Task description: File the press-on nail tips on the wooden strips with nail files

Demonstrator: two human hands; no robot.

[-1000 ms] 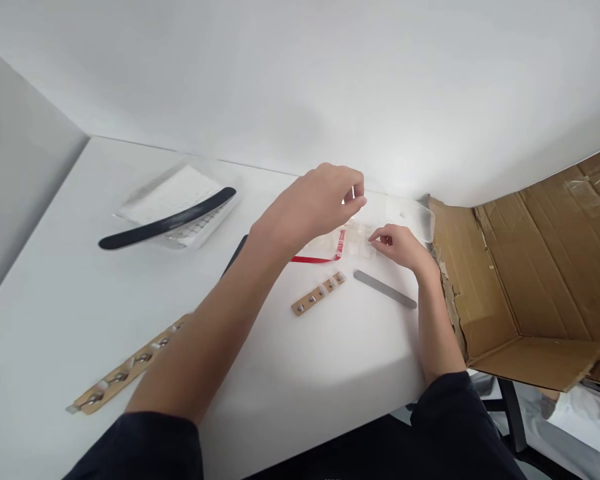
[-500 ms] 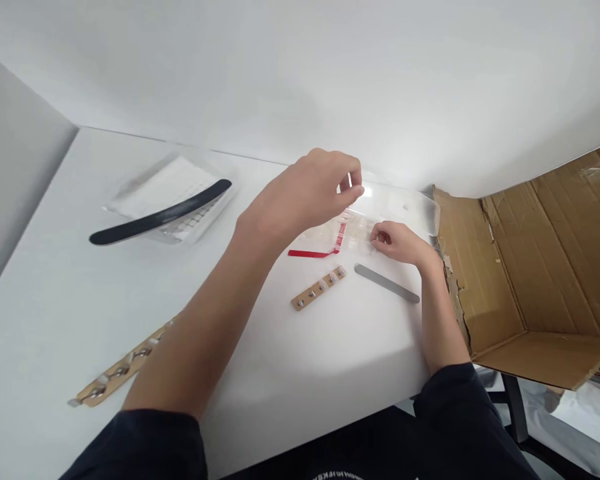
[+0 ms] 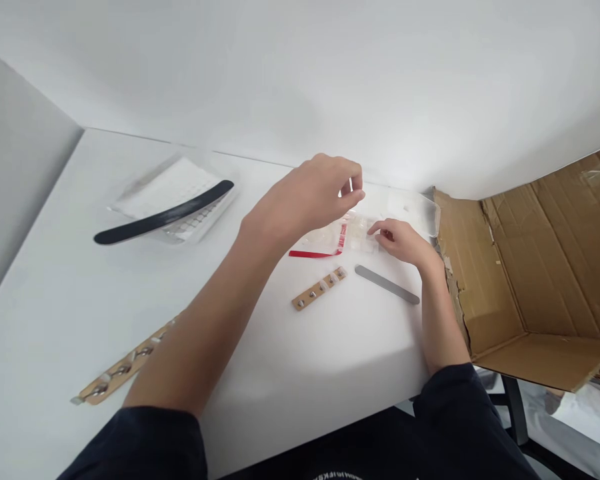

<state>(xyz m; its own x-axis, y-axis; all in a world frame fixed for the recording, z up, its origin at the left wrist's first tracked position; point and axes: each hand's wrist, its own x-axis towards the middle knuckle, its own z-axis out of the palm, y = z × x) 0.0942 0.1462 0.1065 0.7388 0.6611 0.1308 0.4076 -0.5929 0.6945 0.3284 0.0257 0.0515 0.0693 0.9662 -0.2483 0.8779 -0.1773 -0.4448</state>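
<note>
black file [image 3: 164, 213] on tray [image 3: 130, 197] | grey file [image 3: 387, 285] | stud strip [image 3: 319, 289] | cardboard box [image 3: 530, 267]

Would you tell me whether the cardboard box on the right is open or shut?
Open: the cardboard box has its flaps spread wide, and its inside shows.

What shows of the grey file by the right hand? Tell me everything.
The grey file is a slim, flat, matte strip with rounded ends. It lies flat and slanted on the white table, right of the tan studded strip, beside the right hand. Only the table clearly touches it.
</note>
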